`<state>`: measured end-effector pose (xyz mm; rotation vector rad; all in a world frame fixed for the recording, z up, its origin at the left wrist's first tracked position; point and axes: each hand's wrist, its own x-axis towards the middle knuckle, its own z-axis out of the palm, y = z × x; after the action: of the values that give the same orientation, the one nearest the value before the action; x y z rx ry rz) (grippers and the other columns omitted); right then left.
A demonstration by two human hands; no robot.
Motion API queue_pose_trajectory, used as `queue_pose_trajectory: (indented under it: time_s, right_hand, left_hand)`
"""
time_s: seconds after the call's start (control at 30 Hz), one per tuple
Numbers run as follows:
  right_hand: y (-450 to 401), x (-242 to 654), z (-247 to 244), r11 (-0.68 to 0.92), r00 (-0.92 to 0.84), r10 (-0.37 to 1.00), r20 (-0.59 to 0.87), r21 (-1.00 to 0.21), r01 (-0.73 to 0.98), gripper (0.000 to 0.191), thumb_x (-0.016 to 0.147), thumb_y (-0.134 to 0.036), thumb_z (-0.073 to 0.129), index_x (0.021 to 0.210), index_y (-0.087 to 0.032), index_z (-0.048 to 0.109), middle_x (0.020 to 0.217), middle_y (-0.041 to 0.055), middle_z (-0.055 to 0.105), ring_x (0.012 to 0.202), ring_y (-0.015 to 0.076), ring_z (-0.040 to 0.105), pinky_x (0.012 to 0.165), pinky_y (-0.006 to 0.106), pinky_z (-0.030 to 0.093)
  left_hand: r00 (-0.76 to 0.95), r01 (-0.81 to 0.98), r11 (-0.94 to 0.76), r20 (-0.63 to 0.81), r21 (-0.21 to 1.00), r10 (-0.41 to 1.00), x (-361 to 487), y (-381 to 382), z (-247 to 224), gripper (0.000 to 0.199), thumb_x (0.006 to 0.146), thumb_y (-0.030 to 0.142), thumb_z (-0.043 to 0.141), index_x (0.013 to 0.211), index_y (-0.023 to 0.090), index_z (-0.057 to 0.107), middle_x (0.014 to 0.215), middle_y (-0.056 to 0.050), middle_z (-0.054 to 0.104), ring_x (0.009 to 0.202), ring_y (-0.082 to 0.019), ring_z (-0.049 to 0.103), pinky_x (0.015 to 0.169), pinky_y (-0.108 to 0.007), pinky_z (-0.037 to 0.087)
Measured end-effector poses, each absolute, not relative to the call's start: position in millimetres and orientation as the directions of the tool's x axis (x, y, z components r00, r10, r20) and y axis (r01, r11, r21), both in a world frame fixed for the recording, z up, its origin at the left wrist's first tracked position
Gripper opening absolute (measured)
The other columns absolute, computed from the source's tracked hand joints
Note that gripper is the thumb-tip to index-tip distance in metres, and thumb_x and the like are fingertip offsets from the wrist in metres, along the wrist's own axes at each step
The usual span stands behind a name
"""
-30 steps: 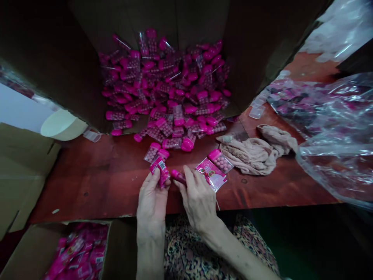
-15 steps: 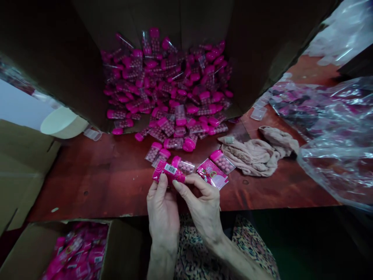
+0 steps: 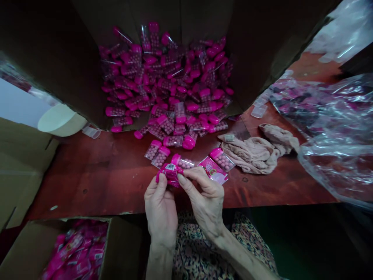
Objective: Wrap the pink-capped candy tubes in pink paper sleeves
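Both hands have closed in over the red wooden table (image 3: 87, 186): the left hand (image 3: 161, 212) and right hand (image 3: 205, 202) pinch a pink packet (image 3: 169, 175) between thumbs and fingertips (barcode up). A large heap of pink-capped tubes (image 3: 163, 81) remains; finished-looking packets (image 3: 77, 249) fill a lower-left cardboard box (image 3: 122, 245).

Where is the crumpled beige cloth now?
In the head view, the crumpled beige cloth lies on the right of the red-brown table, between the pink packet and the clear plastic bag.

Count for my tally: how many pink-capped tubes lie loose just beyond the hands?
4: one tube and another side by side at left, one just beyond the right hand, one near the cloth. Others may be hidden.
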<state>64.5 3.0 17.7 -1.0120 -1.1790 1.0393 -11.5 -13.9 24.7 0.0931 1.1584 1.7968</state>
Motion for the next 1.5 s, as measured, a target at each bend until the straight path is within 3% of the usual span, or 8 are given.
queue_pose_trajectory:
  time_s: [0.37, 0.57, 0.83, 0.93, 1.17, 1.3, 1.4, 1.5]
  right_hand:
    - [4, 67, 16, -0.044, 0.074, 0.995, -0.066, -0.963, -0.266, 0.01, 0.069, -0.018, 0.074, 0.062, -0.019, 0.066, 0.06, -0.0043, 0.06, 0.058, 0.0101, 0.054, 0.056, 0.022, 0.044]
    - [20, 92, 16, 0.042, 0.291, 0.956, -0.036, -0.966, -0.255, 0.008, 0.074, -0.024, 0.072, 0.07, -0.02, 0.066, 0.063, -0.0049, 0.06, 0.057, 0.0083, 0.052, 0.056, 0.02, 0.042]
    - [15, 82, 24, 0.215, -0.154, 0.968, 0.198, -0.971, 0.107, 0.021, 0.074, -0.021, 0.072, 0.095, -0.024, 0.069, 0.096, 0.003, 0.065, 0.095, 0.02, 0.056, 0.084, 0.034, 0.043]
    - [15, 81, 21, 0.109, -0.262, 0.961, 0.094, -0.993, 0.046, 0.002, 0.077, -0.023, 0.069, 0.075, -0.021, 0.069, 0.077, 0.0002, 0.064, 0.077, 0.0165, 0.058, 0.072, 0.029, 0.044]
    - [4, 73, 14, -0.142, -0.16, 0.979, -0.123, -0.983, -0.115, 0.019, 0.08, -0.03, 0.065, 0.065, -0.018, 0.061, 0.063, -0.003, 0.056, 0.059, 0.0108, 0.05, 0.056, 0.023, 0.041]
    - [5, 74, 15, 0.075, -0.137, 0.988, 0.07, -0.997, 0.034, 0.005, 0.079, -0.024, 0.065, 0.082, -0.02, 0.066, 0.076, 0.0004, 0.061, 0.067, 0.0139, 0.056, 0.061, 0.026, 0.047]
    - [13, 77, 22, 0.425, -0.222, 0.898, 0.379, -0.878, 0.221, 0.028, 0.077, -0.019, 0.068, 0.104, -0.024, 0.066, 0.101, 0.006, 0.06, 0.09, 0.0201, 0.057, 0.076, 0.034, 0.048]
    - [21, 78, 28, 0.612, -0.364, 0.782, 0.507, -0.737, 0.288, 0.017, 0.079, -0.018, 0.066, 0.095, -0.024, 0.068, 0.102, 0.0075, 0.059, 0.096, 0.0226, 0.053, 0.079, 0.038, 0.048]
  left_hand:
    - [-0.535, -0.669, -0.057, -0.427, 0.741, 0.728, -21, -10, 22, 0.017, 0.057, 0.023, 0.081, 0.069, 0.015, 0.071, 0.067, 0.0, 0.072, 0.06, -0.008, 0.062, 0.064, -0.019, 0.049]
    - [-0.706, -0.563, -0.165, -0.368, 0.81, 0.606, -49, -12, 16, 0.014, 0.057, 0.018, 0.08, 0.067, 0.016, 0.071, 0.066, 0.002, 0.071, 0.062, -0.008, 0.064, 0.067, -0.02, 0.051]
    - [-0.602, -0.252, 0.082, -0.222, 0.964, 0.767, -38, -26, 27, 0.028, 0.057, 0.014, 0.08, 0.084, 0.018, 0.072, 0.069, 0.002, 0.072, 0.059, -0.008, 0.064, 0.059, -0.016, 0.052]
    - [-0.594, -0.166, 0.121, -0.197, 0.979, 0.78, -38, -30, 31, 0.039, 0.056, 0.013, 0.08, 0.094, 0.018, 0.069, 0.064, 0.004, 0.069, 0.056, -0.007, 0.063, 0.056, -0.014, 0.051]
    - [-0.424, -0.356, 0.128, -0.282, 0.926, 0.861, -34, -33, 22, 0.033, 0.058, 0.013, 0.079, 0.089, 0.018, 0.069, 0.083, 0.0, 0.073, 0.074, -0.011, 0.066, 0.07, -0.018, 0.052]
    - [-0.444, -0.304, 0.182, -0.308, 0.935, 0.841, -39, -37, 11, 0.01, 0.067, 0.021, 0.074, 0.074, 0.016, 0.071, 0.067, 0.001, 0.069, 0.062, -0.009, 0.06, 0.062, -0.018, 0.049]
    - [-0.467, -0.175, 0.198, -0.259, 0.964, 0.846, -47, -41, 9, 0.007, 0.065, 0.021, 0.075, 0.069, 0.016, 0.071, 0.062, 0.003, 0.064, 0.057, -0.009, 0.055, 0.058, -0.018, 0.046]
    - [-0.448, -0.119, 0.164, -0.2, 0.979, 0.872, -51, -43, 11, 0.006, 0.065, 0.017, 0.074, 0.062, 0.017, 0.069, 0.06, 0.004, 0.061, 0.058, -0.009, 0.052, 0.057, -0.019, 0.043]
